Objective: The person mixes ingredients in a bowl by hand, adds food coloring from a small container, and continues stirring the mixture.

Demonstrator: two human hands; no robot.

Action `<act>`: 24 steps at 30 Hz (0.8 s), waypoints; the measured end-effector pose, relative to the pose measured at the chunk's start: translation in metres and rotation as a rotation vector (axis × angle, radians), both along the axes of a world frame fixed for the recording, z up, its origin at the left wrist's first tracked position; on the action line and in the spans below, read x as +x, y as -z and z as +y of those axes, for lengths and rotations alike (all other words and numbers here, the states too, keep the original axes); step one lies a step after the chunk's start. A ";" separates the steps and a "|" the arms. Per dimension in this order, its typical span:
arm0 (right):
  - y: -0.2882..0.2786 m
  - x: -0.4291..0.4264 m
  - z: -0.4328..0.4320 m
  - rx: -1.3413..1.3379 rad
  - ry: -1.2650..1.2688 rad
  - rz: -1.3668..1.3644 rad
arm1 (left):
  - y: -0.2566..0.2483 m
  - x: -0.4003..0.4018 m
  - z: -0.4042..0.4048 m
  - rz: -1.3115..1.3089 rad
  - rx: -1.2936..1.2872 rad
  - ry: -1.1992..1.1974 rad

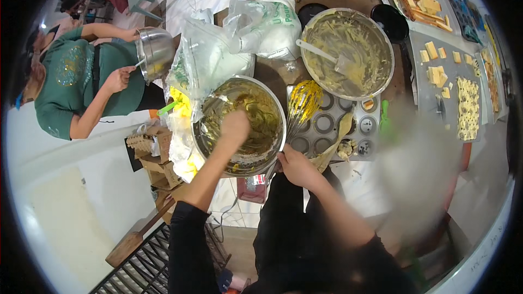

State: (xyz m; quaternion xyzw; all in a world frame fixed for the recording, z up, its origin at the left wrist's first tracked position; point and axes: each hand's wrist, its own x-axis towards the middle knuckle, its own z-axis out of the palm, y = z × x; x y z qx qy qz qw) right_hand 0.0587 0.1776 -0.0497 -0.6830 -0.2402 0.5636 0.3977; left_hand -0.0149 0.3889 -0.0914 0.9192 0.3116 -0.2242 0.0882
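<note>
A steel mixing bowl stands at the table's front edge, its inside smeared with yellow-green and brown batter. Down inside it is my left hand, blurred and curled; whether it grips a tool is hidden. My right hand closes on the bowl's right front rim. Beside those fingers lies a wire whisk coated in yellow batter, its handle end running under the hand. A batter-stained cloth or piping bag lies over the muffin tin, right of the bowl.
A larger batter-smeared bowl holds a white spatula. Bags of white powder stand behind. Cake pieces lie on a tray at right. At left, another person stirs in a steel bowl. A pale blur covers the right foreground.
</note>
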 end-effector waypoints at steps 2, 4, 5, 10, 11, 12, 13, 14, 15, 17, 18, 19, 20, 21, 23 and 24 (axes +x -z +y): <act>0.002 0.003 -0.001 0.003 -0.025 -0.060 | -0.002 -0.009 0.018 -0.124 0.131 -0.009; 0.012 0.001 -0.004 0.004 -0.024 -0.064 | -0.006 -0.005 0.012 -0.092 0.094 -0.073; 0.022 0.000 -0.007 0.004 -0.015 -0.041 | -0.007 -0.004 0.010 -0.075 0.075 -0.105; 0.026 -0.007 -0.005 0.028 -0.039 -0.080 | -0.013 0.013 -0.049 -0.058 -0.094 0.135; 0.028 -0.007 -0.006 0.028 -0.039 -0.074 | -0.014 0.010 -0.042 -0.069 -0.109 0.154; 0.028 -0.007 -0.007 0.034 -0.041 -0.066 | -0.018 0.007 -0.032 -0.078 -0.117 0.172; 0.027 -0.010 -0.005 0.046 -0.043 -0.072 | -0.018 0.003 -0.015 0.024 -0.041 0.118; 0.026 -0.013 -0.004 0.058 -0.045 -0.077 | -0.015 -0.005 0.004 -0.011 0.038 0.050; 0.029 -0.013 -0.005 0.059 -0.038 -0.087 | -0.017 -0.004 0.012 -0.052 0.108 -0.009; 0.037 -0.014 -0.004 0.078 -0.039 -0.131 | -0.015 -0.005 0.005 0.051 0.086 0.009; 0.042 -0.016 -0.006 0.081 -0.039 -0.145 | -0.016 -0.005 -0.004 0.110 0.069 0.019; 0.036 -0.014 -0.004 0.069 -0.041 -0.093 | -0.016 -0.007 -0.015 0.100 0.028 0.079; 0.031 -0.011 -0.003 0.057 -0.042 -0.042 | -0.015 -0.007 -0.028 0.089 -0.013 0.139; 0.024 -0.007 -0.004 0.045 -0.040 0.004 | -0.017 -0.005 -0.036 0.073 -0.052 0.203; 0.037 -0.016 -0.007 0.114 -0.027 -0.084 | -0.012 -0.015 -0.015 0.063 0.011 0.076; 0.035 -0.016 -0.005 0.148 -0.022 -0.129 | -0.019 -0.013 -0.007 0.093 0.029 -0.002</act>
